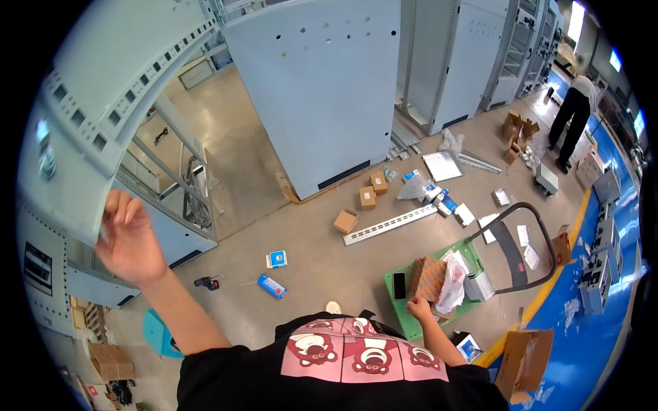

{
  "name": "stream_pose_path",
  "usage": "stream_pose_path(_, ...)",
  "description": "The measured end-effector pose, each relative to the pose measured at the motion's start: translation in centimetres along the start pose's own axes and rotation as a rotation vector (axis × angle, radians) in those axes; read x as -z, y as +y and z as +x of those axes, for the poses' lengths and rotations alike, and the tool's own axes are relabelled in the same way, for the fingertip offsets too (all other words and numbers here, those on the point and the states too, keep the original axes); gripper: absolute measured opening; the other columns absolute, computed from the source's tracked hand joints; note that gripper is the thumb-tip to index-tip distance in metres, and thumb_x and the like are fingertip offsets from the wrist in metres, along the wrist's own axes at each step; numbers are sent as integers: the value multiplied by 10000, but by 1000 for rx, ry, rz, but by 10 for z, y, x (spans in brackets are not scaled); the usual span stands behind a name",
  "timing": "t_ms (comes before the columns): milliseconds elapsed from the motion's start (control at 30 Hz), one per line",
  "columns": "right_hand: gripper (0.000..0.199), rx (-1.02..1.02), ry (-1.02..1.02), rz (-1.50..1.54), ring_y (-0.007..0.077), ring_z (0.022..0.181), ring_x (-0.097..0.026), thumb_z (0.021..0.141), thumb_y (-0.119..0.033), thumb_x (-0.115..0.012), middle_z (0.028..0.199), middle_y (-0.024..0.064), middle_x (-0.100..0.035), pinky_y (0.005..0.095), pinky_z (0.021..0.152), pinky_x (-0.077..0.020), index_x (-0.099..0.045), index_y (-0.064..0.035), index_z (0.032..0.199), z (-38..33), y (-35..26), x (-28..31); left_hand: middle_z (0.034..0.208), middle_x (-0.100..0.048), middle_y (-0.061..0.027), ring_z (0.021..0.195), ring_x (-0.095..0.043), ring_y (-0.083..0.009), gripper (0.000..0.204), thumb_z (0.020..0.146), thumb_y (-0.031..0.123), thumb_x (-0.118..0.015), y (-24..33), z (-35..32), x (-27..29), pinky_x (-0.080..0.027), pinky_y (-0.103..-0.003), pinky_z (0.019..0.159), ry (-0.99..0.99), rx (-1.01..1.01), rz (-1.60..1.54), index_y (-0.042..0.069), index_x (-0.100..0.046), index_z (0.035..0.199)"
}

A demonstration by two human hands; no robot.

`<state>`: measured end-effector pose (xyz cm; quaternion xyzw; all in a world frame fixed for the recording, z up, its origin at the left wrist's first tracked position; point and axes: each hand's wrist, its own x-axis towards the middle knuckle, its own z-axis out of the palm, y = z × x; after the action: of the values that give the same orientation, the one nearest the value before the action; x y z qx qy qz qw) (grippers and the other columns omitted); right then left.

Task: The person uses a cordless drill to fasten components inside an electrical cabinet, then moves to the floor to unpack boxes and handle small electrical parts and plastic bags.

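My left hand (130, 240) is raised at the left. Its fingers curl round the lower corner of a pale grey metal cabinet door (82, 198) with punched holes along its edge. Low on the right, my right hand (418, 308) is closed beside a brown patterned cardboard box (428, 274) on a green platform cart (399, 319). Whether anything lies within those fingers is too small to tell. A black phone (399, 286) lies on the cart left of the box, and a clear plastic bag (452, 282) rests against the box's right side.
Tall grey cabinets (315, 96) stand ahead. A drill (207, 282), a blue packet (271, 285), small cartons (346, 220) and a slotted metal strip (391, 226) lie on the floor. The cart's black handle (545, 240) juts right. Another person (576, 113) bends over at the far right.
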<state>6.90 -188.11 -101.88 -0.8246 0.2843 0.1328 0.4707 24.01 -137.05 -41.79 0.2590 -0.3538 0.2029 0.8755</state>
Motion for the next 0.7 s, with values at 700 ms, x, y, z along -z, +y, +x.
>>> stream_pose_path(700, 220, 101, -215, -252, 266, 801, -699, 837, -192, -664, 869, 153, -703, 381, 741, -548, -663, -16, 970, 106, -161, -87, 862, -479, -56, 748, -400, -132, 352, 1005, 209, -464, -103, 21, 141, -362, -289, 668, 404, -50, 818, -58, -478, 1234)
